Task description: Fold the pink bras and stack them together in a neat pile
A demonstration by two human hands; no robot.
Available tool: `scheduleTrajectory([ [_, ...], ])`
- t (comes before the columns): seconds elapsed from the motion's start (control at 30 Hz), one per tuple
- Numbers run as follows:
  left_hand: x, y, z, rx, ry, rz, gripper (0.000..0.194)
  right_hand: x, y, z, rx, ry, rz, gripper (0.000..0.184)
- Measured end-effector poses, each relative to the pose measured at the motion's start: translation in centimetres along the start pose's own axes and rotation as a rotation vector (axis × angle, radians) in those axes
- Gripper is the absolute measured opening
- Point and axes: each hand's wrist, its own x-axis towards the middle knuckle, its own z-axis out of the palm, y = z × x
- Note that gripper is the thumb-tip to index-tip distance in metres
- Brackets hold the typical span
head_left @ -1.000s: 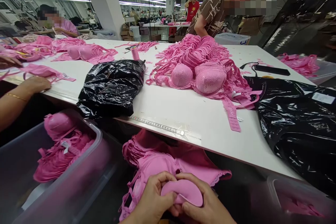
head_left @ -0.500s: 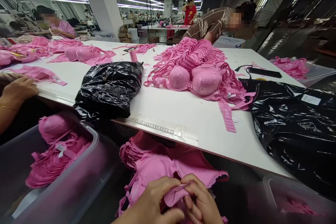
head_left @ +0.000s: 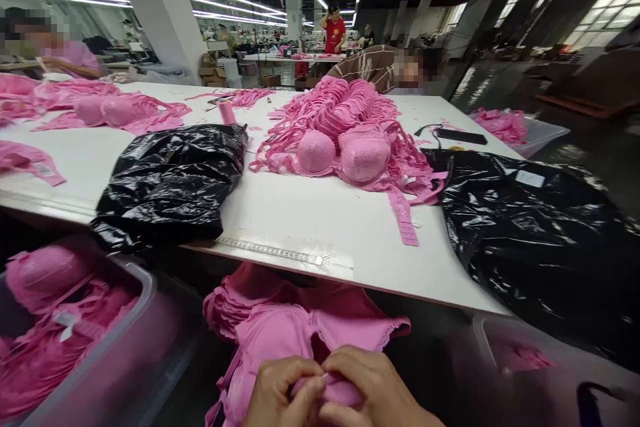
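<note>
Low in front of me, below the table edge, my left hand (head_left: 285,390) and my right hand (head_left: 367,390) are side by side, fingertips almost touching. Both pinch the same bit of pink bra (head_left: 336,389), bunched between them; which part of it is hidden by the fingers. Directly beyond my hands lies a pile of pink bras (head_left: 273,330), smooth inner sides of the cups showing, with a scalloped edge at the right. The lower part of this pile is covered by my hands.
On the white table (head_left: 285,210) stands a long row of nested pink bras (head_left: 345,127). Black plastic bags (head_left: 170,180) lie left and right. A measuring tape (head_left: 270,251) runs along the front edge. Plastic bins (head_left: 145,293) flank me; a co-worker (head_left: 367,67) bends behind the table.
My view has swung to the right, so the scene sits further left. My hands have drawn closer together, and the pink fabric between them is more bunched. A co-worker's hand at left has left view.
</note>
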Motion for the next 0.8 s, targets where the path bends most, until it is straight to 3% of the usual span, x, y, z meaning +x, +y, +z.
scheduleTrajectory([
  [0.1, 0.3, -0.6, 0.2, 0.034, -0.062, -0.059, 0.029, -0.2, -0.1, 0.1, -0.162, 0.058, 0.004, 0.017],
  [0.2, 0.6, -0.2, 0.4, 0.107, -0.121, -0.056, 0.034, -0.2, -0.2, 0.0, -0.15, 0.083, 0.026, 0.004],
  [0.33, 1.5, 2.1, 1.0, 0.267, -0.167, 0.046, 0.033, 0.0, -0.3, -1.6, -0.043, 0.071, -0.043, 0.017],
  [0.43, 3.7, 4.1, 1.1, 0.449, -0.157, 0.093, 0.039, 0.0, 0.7, -3.7, -0.032, 0.094, -0.047, 0.018],
  [0.6, 9.3, 5.1, 1.5, 0.797, -0.177, 0.093, 0.029, 0.3, 4.7, -6.8, -0.097, 0.198, 0.225, 0.021],
  [0.73, 12.0, 4.4, 2.6, 0.973, -0.33, -0.116, 0.024, 1.3, 6.7, -7.9, 0.065, 0.1, 0.349, 0.029],
  [0.8, 12.2, 4.0, 2.7, 0.961, -0.444, -0.096, 0.022, 1.3, 7.0, -8.0, 0.186, 0.04, 0.381, 0.031],
])
